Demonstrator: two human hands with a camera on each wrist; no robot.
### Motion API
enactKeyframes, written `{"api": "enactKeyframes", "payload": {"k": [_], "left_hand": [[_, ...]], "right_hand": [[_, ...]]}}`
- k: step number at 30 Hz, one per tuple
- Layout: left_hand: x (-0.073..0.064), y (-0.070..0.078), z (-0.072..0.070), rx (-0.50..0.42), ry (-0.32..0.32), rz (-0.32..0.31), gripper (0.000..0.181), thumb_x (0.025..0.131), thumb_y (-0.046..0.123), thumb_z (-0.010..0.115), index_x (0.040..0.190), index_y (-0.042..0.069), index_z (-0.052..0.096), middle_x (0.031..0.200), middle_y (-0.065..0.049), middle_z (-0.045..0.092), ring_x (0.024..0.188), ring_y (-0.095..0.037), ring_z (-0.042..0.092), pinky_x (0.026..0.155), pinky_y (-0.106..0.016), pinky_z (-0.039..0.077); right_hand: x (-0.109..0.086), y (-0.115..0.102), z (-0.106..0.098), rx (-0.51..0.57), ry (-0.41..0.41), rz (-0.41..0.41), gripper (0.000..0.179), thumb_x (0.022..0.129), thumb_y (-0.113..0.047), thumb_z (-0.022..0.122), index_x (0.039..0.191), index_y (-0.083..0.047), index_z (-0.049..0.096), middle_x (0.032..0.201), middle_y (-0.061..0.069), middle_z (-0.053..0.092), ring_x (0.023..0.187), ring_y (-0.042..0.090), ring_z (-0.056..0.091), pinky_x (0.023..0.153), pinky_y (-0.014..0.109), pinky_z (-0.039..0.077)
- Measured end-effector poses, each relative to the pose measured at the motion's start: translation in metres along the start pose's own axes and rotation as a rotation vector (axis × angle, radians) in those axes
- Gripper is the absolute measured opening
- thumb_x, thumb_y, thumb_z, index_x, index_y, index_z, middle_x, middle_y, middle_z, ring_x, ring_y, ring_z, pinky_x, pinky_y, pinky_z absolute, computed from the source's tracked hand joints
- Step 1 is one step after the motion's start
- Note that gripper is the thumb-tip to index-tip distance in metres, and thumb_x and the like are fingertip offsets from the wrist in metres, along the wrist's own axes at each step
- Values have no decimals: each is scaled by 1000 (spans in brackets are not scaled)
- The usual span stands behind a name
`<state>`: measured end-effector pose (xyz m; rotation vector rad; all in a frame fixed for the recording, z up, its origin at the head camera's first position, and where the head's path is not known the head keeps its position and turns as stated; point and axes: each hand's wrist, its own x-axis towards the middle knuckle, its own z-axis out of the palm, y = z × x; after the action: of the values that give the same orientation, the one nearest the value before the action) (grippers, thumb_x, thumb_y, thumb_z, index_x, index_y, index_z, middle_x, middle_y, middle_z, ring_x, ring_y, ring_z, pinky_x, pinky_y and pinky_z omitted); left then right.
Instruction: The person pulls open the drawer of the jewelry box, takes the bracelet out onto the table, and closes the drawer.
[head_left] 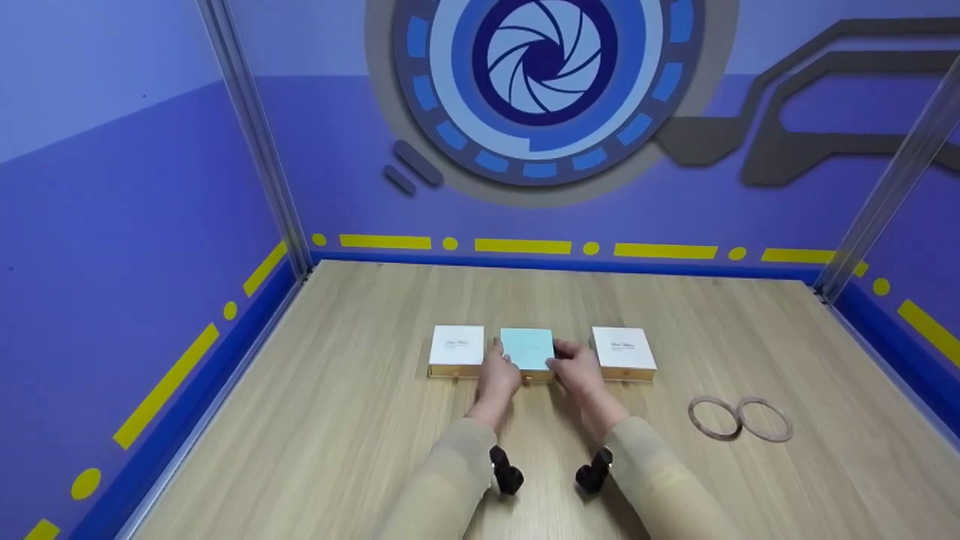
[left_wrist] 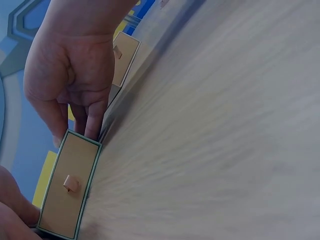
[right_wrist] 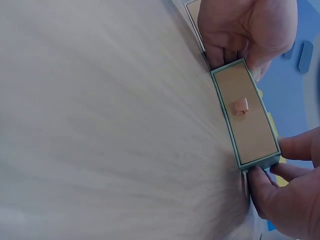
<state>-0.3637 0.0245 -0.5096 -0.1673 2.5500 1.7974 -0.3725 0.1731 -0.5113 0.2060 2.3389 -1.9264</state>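
Teal box (head_left: 527, 349) is at the middle of the row on the bench (head_left: 345, 435), between two white boxes; whether its whole bottom touches the wood, I cannot tell. Left grip (head_left: 498, 373) and right grip (head_left: 580, 371) pinch it by its two ends. I judge it to be light and stiff, probably of card, so soft pressure is enough; the smooth faces may slip a little, and strong squeezing could dent the walls. The ends are good places to hold. Its small tab (right_wrist: 241, 106) on the drawer front (left_wrist: 75, 160) seems the weak part, better for pulling than for lifting. The left white box (head_left: 457, 345) is very near, so the left grip has little room; the right white box (head_left: 623, 349) leaves a wider gap. Two rings (head_left: 740, 425) lie well apart, to the right, and obstruct nothing.
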Motion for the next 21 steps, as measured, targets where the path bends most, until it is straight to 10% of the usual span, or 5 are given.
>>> {"api": "enactKeyframes", "payload": {"k": [12,21], "left_hand": [[3,18,8,396,23,84,60,103,-1,47,158,-9,25,168,-26,26,158,-37,25,130,-45,25],[-2,51,26,384,48,181,56,112,26,40,161,1,27,171,-14,21,160,-28,19,129,-44,27]], "right_hand": [[-1,-4,-2,-45,56,-56,51,103,-7,56,149,11,43,152,32,47,143,43,47,119,53,42],[1,-22,-29,47,97,-87,48,107,-10,50,151,6,44,155,26,48,145,39,46,121,52,40]]}}
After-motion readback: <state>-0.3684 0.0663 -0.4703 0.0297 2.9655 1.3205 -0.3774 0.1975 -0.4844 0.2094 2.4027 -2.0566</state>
